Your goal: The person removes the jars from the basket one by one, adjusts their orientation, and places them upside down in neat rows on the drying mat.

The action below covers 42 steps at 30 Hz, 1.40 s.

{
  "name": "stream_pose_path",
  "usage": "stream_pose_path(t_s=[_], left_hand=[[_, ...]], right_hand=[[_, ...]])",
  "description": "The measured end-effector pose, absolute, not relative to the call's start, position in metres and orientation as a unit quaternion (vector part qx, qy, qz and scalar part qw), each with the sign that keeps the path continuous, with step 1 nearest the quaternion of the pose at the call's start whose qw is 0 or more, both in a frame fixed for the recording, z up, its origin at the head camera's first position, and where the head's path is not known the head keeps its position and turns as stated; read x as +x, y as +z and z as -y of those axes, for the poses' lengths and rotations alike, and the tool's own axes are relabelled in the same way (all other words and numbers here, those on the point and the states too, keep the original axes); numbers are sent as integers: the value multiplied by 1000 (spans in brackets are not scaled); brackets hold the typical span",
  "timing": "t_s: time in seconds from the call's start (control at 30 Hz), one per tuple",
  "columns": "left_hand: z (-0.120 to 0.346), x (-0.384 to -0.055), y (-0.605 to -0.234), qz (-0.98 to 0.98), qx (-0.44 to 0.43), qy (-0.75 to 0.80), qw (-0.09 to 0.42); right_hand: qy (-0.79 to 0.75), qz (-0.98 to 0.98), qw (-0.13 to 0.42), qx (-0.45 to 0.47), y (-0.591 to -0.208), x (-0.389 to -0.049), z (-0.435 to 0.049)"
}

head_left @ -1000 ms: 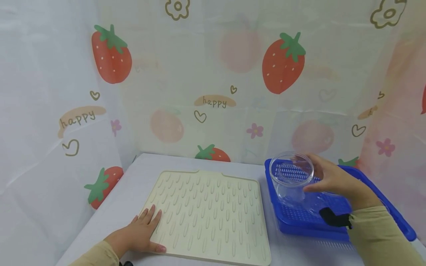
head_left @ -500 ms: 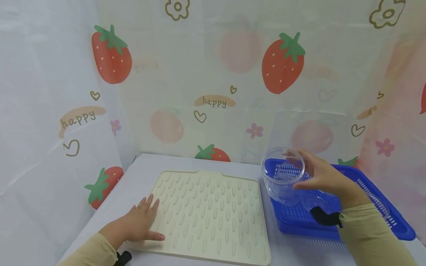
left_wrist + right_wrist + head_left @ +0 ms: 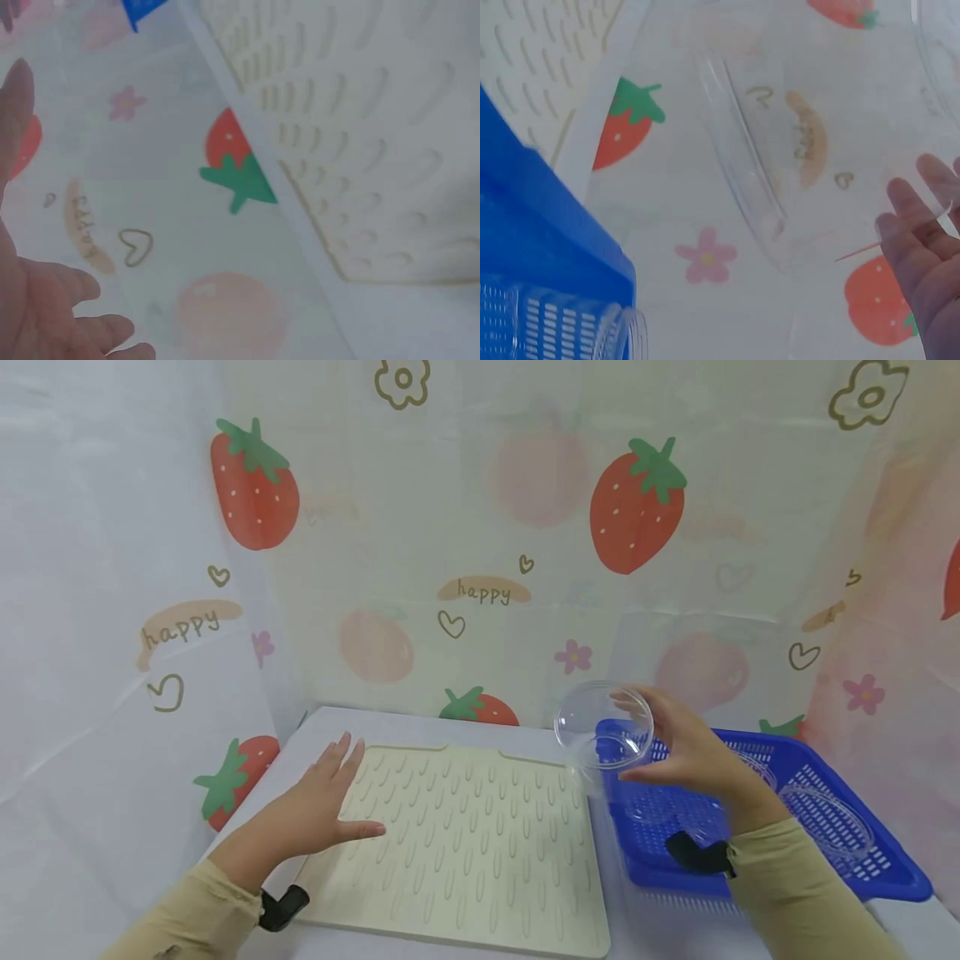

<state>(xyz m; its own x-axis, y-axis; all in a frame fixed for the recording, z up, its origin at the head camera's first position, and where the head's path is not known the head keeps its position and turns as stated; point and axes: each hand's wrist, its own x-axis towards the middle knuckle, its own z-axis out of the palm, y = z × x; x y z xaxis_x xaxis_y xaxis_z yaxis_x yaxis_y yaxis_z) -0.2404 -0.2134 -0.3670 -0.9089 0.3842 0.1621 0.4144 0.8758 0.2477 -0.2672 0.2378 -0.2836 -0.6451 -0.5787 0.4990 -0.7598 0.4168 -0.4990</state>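
While the left hand (image 3: 311,814) hovers over the nine-o'clock edge of the ridged mat (image 3: 480,843), fingers spread and holding nothing, the right hand (image 3: 678,747), near two o'clock, curls its fingers round a clear container (image 3: 588,752). That container lies between thumb and fingertips, its bulk toward their nine o'clock. The step looks like a carry between mat and blue basket (image 3: 660,874), and the next move likely calls for a steady grip. Beyond, a strawberry curtain (image 3: 465,510) hangs at twelve.
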Motion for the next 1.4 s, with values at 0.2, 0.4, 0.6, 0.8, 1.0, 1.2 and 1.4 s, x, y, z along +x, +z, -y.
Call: stream_pose_path(t_s=[0.2,0.4,0.6,0.8,1.0,1.2,1.4], left_hand=[[187,-235,-347,951,-229,-192,74],[156,-228,-333,927,-267,-244,104],[126,-221,-325,906,-309,-260,129],[100,-215,-324,903,-331,-235,141],[86,-215,-328,905,-330,-221,152],[79,-215,-332,903,-333,-231,145],[74,-213,-336,904,-342,-216,139]], right_hand=[[359,832,146,398,-281,-259,-213],[342,854,147,364,-290,-258,-194],[320,876,130,337,-301,-252,-176],[299,882,120,343,-313,-248,-164],[306,866,111,379,-320,-248,-156],[286,873,83,385,-324,-244,-151],[267,875,68,399,-325,-242,-148]])
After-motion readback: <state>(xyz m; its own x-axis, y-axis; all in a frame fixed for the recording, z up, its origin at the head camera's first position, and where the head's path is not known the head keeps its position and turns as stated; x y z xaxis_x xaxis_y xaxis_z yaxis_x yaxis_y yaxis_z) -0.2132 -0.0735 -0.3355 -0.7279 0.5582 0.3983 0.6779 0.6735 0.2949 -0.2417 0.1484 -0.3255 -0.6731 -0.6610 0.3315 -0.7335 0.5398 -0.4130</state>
